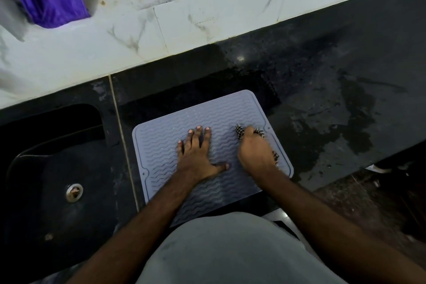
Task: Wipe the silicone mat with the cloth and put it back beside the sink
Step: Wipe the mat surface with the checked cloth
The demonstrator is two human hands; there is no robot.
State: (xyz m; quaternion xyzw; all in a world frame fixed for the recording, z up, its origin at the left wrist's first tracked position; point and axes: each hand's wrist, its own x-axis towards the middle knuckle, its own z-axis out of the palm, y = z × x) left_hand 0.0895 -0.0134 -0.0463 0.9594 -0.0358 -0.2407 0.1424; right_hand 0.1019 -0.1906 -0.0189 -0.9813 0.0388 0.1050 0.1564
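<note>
My left hand (198, 154) lies flat, fingers spread, pinning the silicone mat (161, 145) to the tabletop (322, 90) beside the sink (46, 168) so it won't slide. My right hand (255, 152) has its grip bunched around the cloth (239, 132), pressing it down to scrub.

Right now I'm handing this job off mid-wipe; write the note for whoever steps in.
Left hand: flat, fingers straight, pressing the grey wavy-ribbed silicone mat down.
Right hand: curled round the bunched black-and-white checked cloth, on the mat's right part.
The mat lies flat on the black stone counter, just right of the dark sink.
Done: wiping is under way; how much is covered can't be told.
Left: finish wiping and confirm the mat sits beside the sink.
</note>
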